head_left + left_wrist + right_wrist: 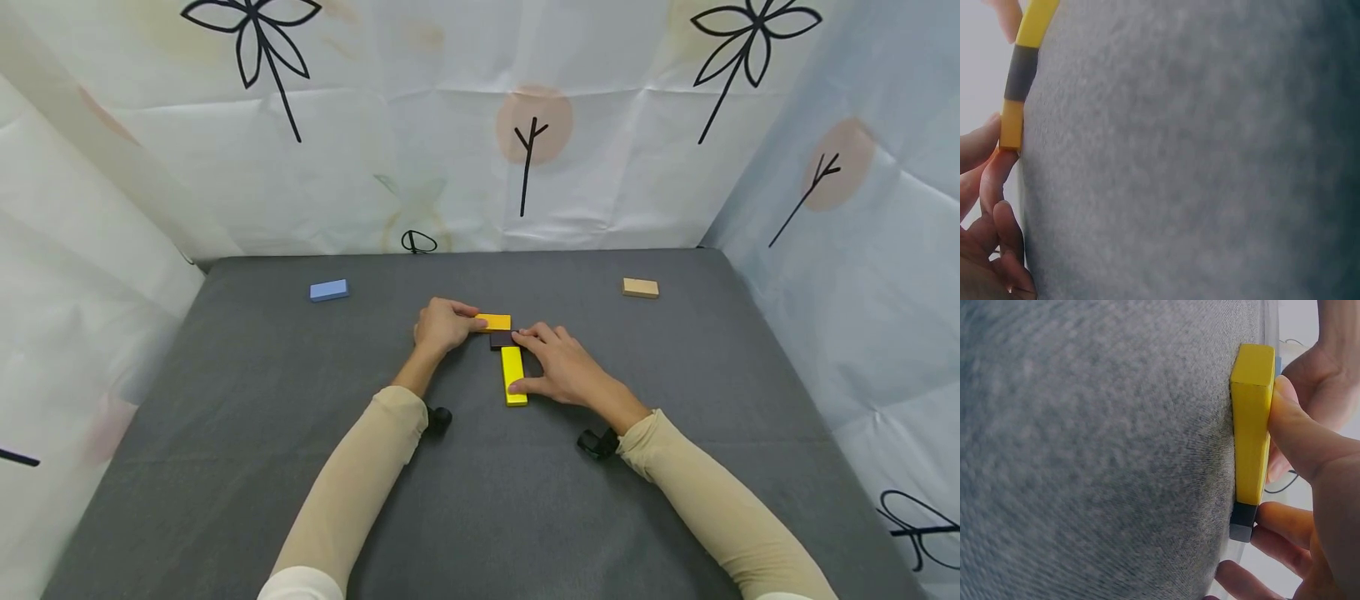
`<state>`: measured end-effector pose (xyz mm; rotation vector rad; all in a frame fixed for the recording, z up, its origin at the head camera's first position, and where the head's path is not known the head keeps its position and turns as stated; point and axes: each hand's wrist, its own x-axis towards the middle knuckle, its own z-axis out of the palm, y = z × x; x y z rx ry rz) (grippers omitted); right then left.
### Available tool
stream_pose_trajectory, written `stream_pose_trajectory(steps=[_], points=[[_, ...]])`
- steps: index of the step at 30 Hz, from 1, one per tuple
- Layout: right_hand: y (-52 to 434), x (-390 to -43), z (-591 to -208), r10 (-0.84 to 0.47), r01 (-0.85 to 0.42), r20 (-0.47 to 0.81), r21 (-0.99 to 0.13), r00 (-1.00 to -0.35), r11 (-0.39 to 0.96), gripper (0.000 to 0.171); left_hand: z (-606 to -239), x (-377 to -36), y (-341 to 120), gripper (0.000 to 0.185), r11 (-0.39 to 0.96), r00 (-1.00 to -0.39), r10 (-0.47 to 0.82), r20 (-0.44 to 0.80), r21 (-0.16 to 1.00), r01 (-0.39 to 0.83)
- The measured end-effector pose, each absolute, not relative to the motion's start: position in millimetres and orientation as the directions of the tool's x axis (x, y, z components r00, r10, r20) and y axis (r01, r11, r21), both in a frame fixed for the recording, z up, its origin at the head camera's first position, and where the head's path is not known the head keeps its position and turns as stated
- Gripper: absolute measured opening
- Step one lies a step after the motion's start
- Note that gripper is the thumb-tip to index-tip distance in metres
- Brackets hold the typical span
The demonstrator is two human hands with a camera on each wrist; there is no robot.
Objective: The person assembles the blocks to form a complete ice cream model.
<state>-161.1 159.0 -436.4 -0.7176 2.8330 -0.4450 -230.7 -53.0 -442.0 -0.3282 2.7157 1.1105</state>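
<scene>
"Orange-yellow block first: which fingers have it?"

"Those of the left hand. The thumb and a fingertip pinch its left end, so that gap is narrow, just the block's width."

"And what touches it on the near side?"

"A black block, lying crosswise too, set a little farther right. It sits between the left fingertips and the right ones."

"So the right hand grips that one?"

"No, it's spread wide, thumb well apart from the forefinger. The forefinger's tip touches the black block's right end, while the thumb rests on the bright yellow block, close to its near end."

"How does the yellow one lie?"

"Lengthwise, its far end against the black block, its near end just past the right thumb. All three lie flat on the grey tablecloth under the fingers."

"Anything farther off?"

"A light-blue block, well to the left of the left fingers and a bit beyond them. A tan block lies beyond the right fingers, off to their right. Past both hands hangs white printed fabric."
</scene>
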Motion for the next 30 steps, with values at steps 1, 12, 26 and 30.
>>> stream_pose_trajectory(steps=[1,12,26,30], points=[[158.8,-161.1,-436.3,-0.489,-0.435,-0.103,-0.329,-0.866,0.838,0.086,-442.0,-230.4,-52.3,0.027,0.696,-0.959,-0.129,-0.254,0.665,-0.270],[157.4,-161.5,-436.2,-0.488,-0.432,-0.101,-0.337,-0.867,0.837,0.086,-442.2,-228.0,-45.8,0.026,0.709,-0.963,-0.110,-0.246,0.659,-0.250],[161.0,-159.9,-437.4,-0.473,-0.397,-0.130,-0.379,-0.872,0.836,0.087,-440.0,-225.2,-38.8,0.025,0.726,-0.972,-0.067,-0.224,0.657,-0.202],[161.2,-160.3,-438.7,-0.464,-0.384,-0.143,-0.381,-0.874,0.841,0.088,-439.2,-224.9,-37.7,0.025,0.728,-0.972,-0.064,-0.228,0.655,-0.201]])
